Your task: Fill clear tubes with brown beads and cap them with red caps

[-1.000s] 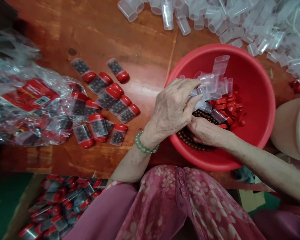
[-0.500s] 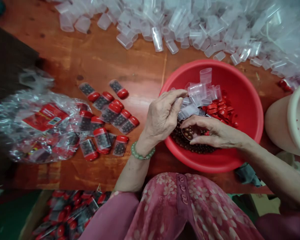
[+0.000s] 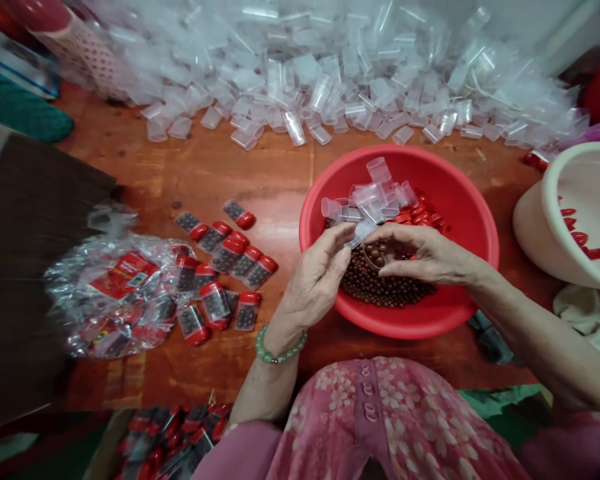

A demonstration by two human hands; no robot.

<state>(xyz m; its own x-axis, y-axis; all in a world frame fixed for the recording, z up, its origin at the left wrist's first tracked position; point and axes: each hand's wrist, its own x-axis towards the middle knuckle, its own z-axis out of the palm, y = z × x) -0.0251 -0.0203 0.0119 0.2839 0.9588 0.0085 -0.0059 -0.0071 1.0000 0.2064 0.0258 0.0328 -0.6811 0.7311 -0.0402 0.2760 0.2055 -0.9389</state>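
Observation:
My left hand (image 3: 316,279), a green bead bracelet at its wrist, pinches a small clear plastic tube (image 3: 364,233) over the red basin (image 3: 473,307). Close beside it, my right hand (image 3: 427,255) grips a clear-rimmed scoop (image 3: 375,255) with several brown balls in it. The scoop's shape is partly hidden by my fingers. A spot of red shows at the right fingers; I cannot tell what it is. Below both hands lie many small brown balls (image 3: 387,288) in the basin. Clear tubes (image 3: 373,199) and red caps (image 3: 423,212) sit behind them.
Clear tubes (image 3: 280,87) are heaped along the back. Filled red-capped tubes (image 3: 215,303) lie left of the basin, beside a clear plastic bag (image 3: 113,300). More fill a container below the table edge. A cream bucket (image 3: 535,227) with red pieces stands right.
My left hand has drawn a clear tube from the pile toward my right hand. My right hand still holds the scoop of balls. The camera view has shifted, showing more of the back.

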